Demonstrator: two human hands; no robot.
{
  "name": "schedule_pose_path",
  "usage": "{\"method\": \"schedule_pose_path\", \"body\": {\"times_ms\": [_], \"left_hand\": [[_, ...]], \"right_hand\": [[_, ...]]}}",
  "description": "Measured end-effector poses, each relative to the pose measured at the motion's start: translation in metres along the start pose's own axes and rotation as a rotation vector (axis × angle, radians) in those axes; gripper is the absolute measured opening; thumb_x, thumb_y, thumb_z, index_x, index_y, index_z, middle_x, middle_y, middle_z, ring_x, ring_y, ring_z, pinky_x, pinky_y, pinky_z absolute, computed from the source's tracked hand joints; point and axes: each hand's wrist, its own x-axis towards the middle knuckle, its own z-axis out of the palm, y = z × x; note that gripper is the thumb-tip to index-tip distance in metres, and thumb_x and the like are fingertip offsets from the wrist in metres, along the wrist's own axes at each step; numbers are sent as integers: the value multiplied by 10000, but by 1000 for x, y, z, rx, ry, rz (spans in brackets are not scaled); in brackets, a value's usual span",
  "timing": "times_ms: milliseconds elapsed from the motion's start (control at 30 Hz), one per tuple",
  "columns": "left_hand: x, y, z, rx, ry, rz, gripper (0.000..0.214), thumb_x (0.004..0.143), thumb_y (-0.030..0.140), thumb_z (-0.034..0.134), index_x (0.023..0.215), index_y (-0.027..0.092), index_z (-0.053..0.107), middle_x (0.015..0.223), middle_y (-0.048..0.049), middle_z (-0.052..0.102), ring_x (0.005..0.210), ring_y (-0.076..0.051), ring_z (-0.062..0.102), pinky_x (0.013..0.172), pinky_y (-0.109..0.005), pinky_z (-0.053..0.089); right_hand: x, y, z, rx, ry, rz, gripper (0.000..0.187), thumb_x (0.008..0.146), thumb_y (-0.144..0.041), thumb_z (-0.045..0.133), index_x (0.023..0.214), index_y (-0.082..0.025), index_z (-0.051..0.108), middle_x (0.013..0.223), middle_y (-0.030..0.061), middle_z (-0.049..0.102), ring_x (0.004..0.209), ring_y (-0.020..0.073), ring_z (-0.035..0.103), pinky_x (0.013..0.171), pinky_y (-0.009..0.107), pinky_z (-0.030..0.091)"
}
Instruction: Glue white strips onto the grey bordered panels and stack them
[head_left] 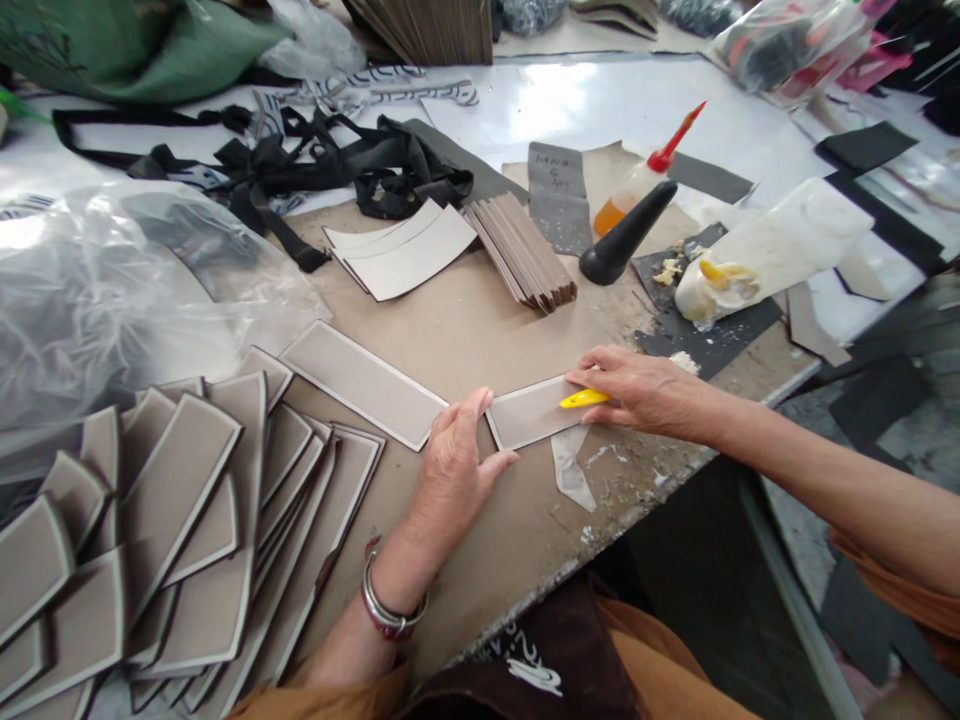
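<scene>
A grey-brown strip piece (pixel 531 414) with a pale border lies flat on the brown work board (pixel 465 330) near the table's front edge. My left hand (pixel 454 465) presses on the strip's left end, fingers together and flat, thumb out along its near edge. My right hand (pixel 645 390) grips a small yellow tool (pixel 583 399) and holds it against the strip's right end. A longer matching strip (pixel 364 383) lies just to the left, apart from both hands.
Many bordered pieces (pixel 180 530) are fanned out at the lower left. A clear plastic bag (pixel 112 290) lies left. Behind are pale blanks (pixel 405 250), a stack of strips (pixel 521 250), a black cone (pixel 622 240), a glue bottle (pixel 645 175), a white tub (pixel 772 250) and black straps (pixel 315 160).
</scene>
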Motion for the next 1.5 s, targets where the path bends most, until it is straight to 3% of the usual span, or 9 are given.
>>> {"method": "schedule_pose_path", "body": {"times_ms": [433,700,1067,1500], "left_hand": [[0,-1,-4,23,-49,13,690,678,248,741,1266,175,386,1149,-127,569,1074,-249,531,935,-428,452],[0,2,-7,97,-17,140,476,716,288,702,1121,165,486,1231,-164,540,1139,-266,501,961,-456,430],[-4,5,-6,91,34,143,308,727,227,694,998,172,558,1080,-118,576,1040,-244,527,898,-435,459],[-4,1,-4,140,-24,154,316,756,220,661,1063,215,588,1049,-94,572,966,-227,534,843,-418,481]], "right_hand": [[4,-5,-5,-45,-58,6,309,793,-292,639,1068,-161,589,1034,113,550,921,236,543,745,313,471],[4,-6,-3,-62,-83,32,341,772,-290,673,1076,-165,584,1042,106,539,926,236,547,723,305,473],[5,-7,-4,-97,-76,36,333,755,-295,692,1052,-176,600,1041,106,550,912,228,555,696,288,469],[7,-7,-2,-97,-90,45,329,748,-300,700,1039,-178,603,1035,99,547,914,225,548,705,292,471]]}}
